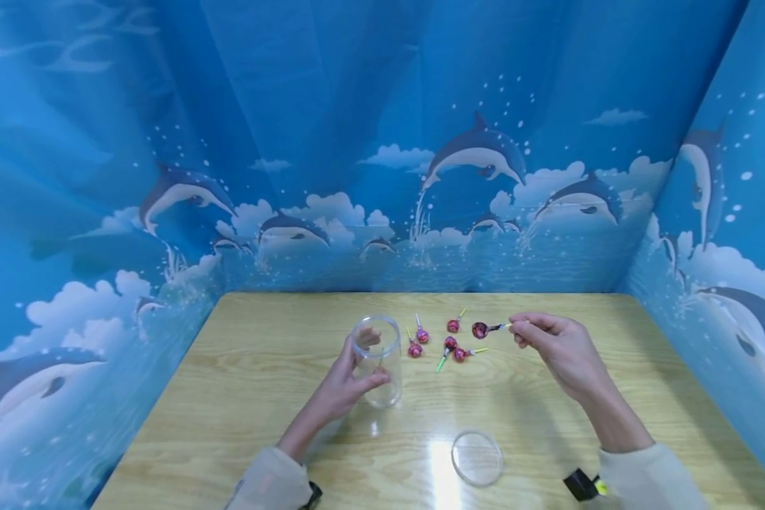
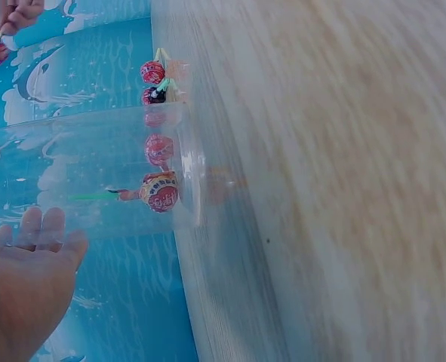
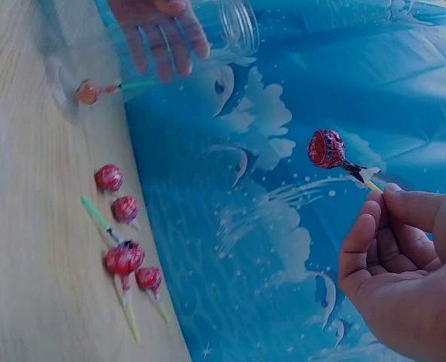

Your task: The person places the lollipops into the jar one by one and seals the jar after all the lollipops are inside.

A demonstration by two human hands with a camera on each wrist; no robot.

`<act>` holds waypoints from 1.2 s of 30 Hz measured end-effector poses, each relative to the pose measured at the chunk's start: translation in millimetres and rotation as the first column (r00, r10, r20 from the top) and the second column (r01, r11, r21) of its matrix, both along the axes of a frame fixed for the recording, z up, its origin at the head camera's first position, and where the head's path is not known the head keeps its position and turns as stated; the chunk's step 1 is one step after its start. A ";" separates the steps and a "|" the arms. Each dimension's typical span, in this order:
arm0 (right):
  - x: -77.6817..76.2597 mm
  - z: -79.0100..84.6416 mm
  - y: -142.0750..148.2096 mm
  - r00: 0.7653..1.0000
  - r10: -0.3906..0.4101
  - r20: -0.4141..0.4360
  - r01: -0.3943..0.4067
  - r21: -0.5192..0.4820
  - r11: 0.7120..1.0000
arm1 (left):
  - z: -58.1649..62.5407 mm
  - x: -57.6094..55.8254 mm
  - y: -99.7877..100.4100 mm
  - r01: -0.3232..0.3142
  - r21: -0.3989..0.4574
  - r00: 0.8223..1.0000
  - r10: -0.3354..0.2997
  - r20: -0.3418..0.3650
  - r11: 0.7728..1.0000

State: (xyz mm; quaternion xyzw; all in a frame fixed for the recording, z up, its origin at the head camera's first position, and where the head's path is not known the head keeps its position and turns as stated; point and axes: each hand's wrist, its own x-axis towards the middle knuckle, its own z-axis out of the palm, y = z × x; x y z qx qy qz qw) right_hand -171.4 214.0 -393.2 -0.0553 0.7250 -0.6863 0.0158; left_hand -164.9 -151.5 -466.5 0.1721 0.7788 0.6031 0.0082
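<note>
My left hand (image 1: 349, 379) grips a clear plastic jar (image 1: 385, 393) from its left side, thumb in front and fingers behind. The jar's open mouth faces up, and its base is at the tabletop. Through the clear wall near the bottom shows a lollipop (image 3: 87, 92) with a green stick. My right hand (image 1: 561, 350) pinches the yellow stick of another lollipop (image 3: 327, 148) between thumb and fingertips. That lollipop hangs in the air to the right of the jar, its dark red wrapped head pointing left. Several red-wrapped lollipops (image 1: 460, 355) lie loose on the table between the hands.
A clear round lid (image 1: 477, 458) lies flat on the wooden table (image 1: 261, 425), nearer me than the jar. Blue dolphin-print curtains (image 1: 331, 142) stand behind the table and along both sides. A small black object (image 1: 581, 485) shows beside the right sleeve.
</note>
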 end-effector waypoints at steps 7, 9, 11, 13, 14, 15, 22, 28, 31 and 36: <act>-1.5 14.1 -22.4 1.000 0.014 -0.019 -0.015 -0.047 0.999 | -1.2 -0.7 0.1 0.006 0.007 1.000 -0.005 -0.003 1.000; -3.4 16.0 -29.2 0.999 0.023 -0.026 -0.025 -0.065 0.998 | -1.6 -0.7 -0.5 0.004 0.006 1.000 -0.004 -0.001 1.000; -5.3 16.9 -35.4 0.999 0.034 -0.035 -0.036 -0.059 0.998 | -1.8 -0.5 -0.7 0.004 0.001 1.000 -0.004 -0.002 1.000; -7.3 17.1 -41.2 0.998 0.043 -0.043 -0.045 -0.035 0.998 | -1.7 -0.3 -0.8 0.005 -0.005 1.000 -0.005 -0.002 1.000; -8.4 17.0 -44.0 0.998 0.047 -0.048 -0.048 -0.023 0.999 | -1.5 -0.2 -0.9 0.004 -0.007 1.000 -0.004 0.001 1.000; -9.3 17.0 -46.8 0.997 0.051 -0.053 -0.052 -0.012 0.999 | -1.2 -0.1 -0.9 0.004 -0.009 1.000 -0.004 0.003 1.000; -13.8 20.5 -67.7 0.994 0.086 -0.069 -0.085 0.024 0.996 | 0.3 -0.2 -1.2 0.007 -0.001 1.000 -0.007 0.010 1.000; -17.7 26.8 -87.8 0.987 0.144 -0.071 -0.141 0.042 0.989 | 1.1 0.0 -1.7 0.001 -0.001 1.000 -0.001 0.012 1.000; -20.9 26.8 -97.2 0.983 0.167 -0.073 -0.164 0.043 0.986 | 1.2 -0.7 -1.1 -0.003 -0.003 1.000 0.003 0.020 1.000; -26.4 24.3 -111.5 0.979 0.190 -0.074 -0.184 0.076 0.980 | -1.2 -1.6 -0.6 -0.003 -0.002 1.000 0.003 0.031 1.000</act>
